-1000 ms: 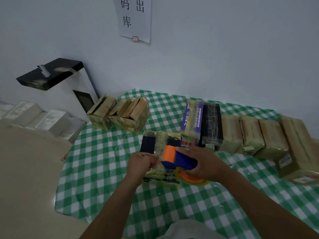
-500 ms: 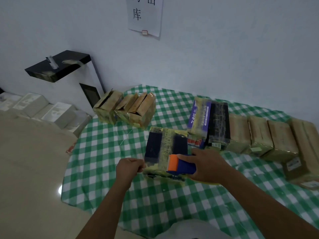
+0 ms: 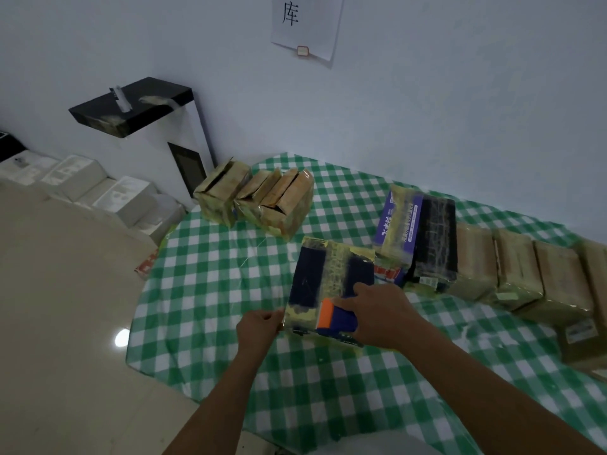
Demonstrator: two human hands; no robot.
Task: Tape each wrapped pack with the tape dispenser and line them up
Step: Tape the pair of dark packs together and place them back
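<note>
Showed glossy, wrinkled film on the wrapped pack point(image 3: 328, 274), smooth plastic on the tape dispenser point(image 3: 335, 318), shiny checked covering on the table point(image 3: 203, 290), matt paper sheet point(image 3: 308, 24).

Light: dim, flat, bluish cast.
Glare: one bright spot on the floor point(image 3: 122, 338), left of the left hand point(image 3: 259, 330).
Focus: soft; wrapped packs point(image 3: 558, 284) well right of the right hand point(image 3: 377, 318) smeared.
Edges: wide-angle bending.

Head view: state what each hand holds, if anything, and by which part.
The right hand grips the blue-and-orange tape dispenser by its blue body. The left hand pinches the dark-blue wrapped pack at its left edge.
</note>
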